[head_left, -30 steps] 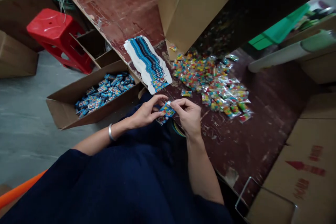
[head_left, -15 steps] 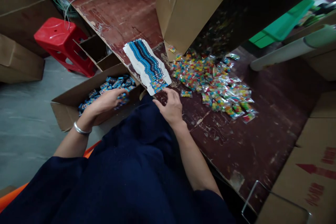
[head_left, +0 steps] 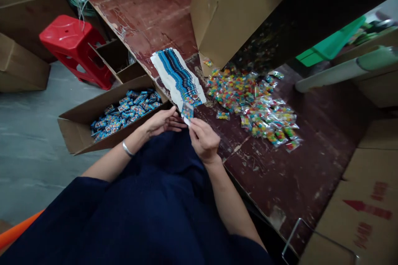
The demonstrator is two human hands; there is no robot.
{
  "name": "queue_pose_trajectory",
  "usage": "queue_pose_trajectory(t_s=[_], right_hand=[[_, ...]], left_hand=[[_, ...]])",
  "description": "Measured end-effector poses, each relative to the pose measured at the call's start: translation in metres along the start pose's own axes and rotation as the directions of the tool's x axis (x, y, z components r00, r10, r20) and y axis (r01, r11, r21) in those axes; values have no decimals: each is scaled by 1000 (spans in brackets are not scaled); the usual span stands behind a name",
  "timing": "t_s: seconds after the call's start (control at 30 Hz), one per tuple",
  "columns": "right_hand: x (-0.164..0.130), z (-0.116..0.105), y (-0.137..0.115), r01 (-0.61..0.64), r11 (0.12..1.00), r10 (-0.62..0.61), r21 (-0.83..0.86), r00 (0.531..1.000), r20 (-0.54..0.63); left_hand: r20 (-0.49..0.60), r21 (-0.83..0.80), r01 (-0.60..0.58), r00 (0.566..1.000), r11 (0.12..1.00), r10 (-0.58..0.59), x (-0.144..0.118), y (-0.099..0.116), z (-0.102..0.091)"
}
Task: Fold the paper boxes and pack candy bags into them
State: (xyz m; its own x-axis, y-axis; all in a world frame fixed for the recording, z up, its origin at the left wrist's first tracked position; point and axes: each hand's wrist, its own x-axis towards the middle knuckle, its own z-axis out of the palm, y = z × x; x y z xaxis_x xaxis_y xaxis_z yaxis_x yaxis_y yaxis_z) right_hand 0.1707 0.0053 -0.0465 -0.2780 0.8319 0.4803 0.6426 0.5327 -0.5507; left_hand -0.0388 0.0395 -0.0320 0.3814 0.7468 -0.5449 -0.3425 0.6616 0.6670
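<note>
My right hand (head_left: 203,138) pinches a small blue printed card (head_left: 187,112) just off the near end of a fanned stack of blue and white cards (head_left: 177,76) on the dark red table (head_left: 273,174). My left hand (head_left: 161,121) sits beside it with fingers loosely spread toward the card, holding nothing that I can see. A pile of small clear packets of coloured candy (head_left: 255,101) lies to the right of the stack. One loose packet (head_left: 222,115) lies closest to my right hand.
A low cardboard box (head_left: 74,128) with several blue packs (head_left: 124,109) stands on the floor at my left. A red stool (head_left: 70,43) is behind it. A big cardboard box (head_left: 236,8) stands on the table. More cartons (head_left: 357,215) sit at the right.
My left hand came back from the box of blue packs to my lap. My right hand lifted one card off the near end of the fanned stack.
</note>
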Motion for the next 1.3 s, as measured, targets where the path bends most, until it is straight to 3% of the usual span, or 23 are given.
queue_pose_trajectory(t_s=[0.07, 0.13, 0.23, 0.33, 0.6, 0.73, 0.77, 0.83, 0.9, 0.97, 1.07, 1.17, 1.2, 1.3], right_hand=[[-14, -7, -12, 62, 997, -62, 39, 998, -3], [-22, -14, -22, 80, 992, -81, 95, 997, 8], [-20, -26, -30, -84, 983, 78, 160, 996, 46], [-7, -37, -30, -305, 934, 282, 185, 949, 144], [11, -57, -22, -483, 801, 376, 353, 866, 331], [2, -52, -23, -479, 759, 516, 441, 856, 41], [-2, -48, -25, -477, 742, 542, 470, 840, -4], [-8, -38, -27, -496, 685, 579, 533, 815, 14], [-14, -28, -30, -530, 626, 621, 573, 782, 44], [-16, -20, -32, -548, 602, 671, 581, 742, 4], [-16, -12, -32, -539, 615, 696, 575, 715, -74], [-13, -8, -29, -483, 663, 661, 572, 736, -145], [-13, -7, -28, -465, 685, 645, 561, 745, -171], [-14, -6, -24, -423, 749, 591, 510, 774, -226]], left_hand=[[92, -106, 82, 993, 991, -73, 10, -10, 14], [148, -144, 85, 987, 986, -63, 11, -15, 20], [213, -114, 24, 977, 993, 1, 3, -14, 22], [292, -27, 7, 956, 1000, 1, -8, -10, 21], [385, 169, -10, 921, 986, -56, -23, -7, 30], [245, 86, -47, 969, 995, 25, -19, -15, 40], [191, 55, -80, 979, 995, 68, -17, -18, 43], [94, 21, -162, 983, 987, 159, -13, -26, 50], [3, 10, -238, 971, 971, 238, -10, -34, 56], [-81, 22, -297, 951, 955, 297, -7, -42, 62], [-182, 92, -422, 883, 902, 432, -8, -48, 67], [-182, 242, -525, 802, 816, 569, -13, -47, 67], [-149, 291, -527, 799, 798, 583, -15, -46, 65], [-11, 357, -487, 851, 797, 525, -18, -42, 60]])
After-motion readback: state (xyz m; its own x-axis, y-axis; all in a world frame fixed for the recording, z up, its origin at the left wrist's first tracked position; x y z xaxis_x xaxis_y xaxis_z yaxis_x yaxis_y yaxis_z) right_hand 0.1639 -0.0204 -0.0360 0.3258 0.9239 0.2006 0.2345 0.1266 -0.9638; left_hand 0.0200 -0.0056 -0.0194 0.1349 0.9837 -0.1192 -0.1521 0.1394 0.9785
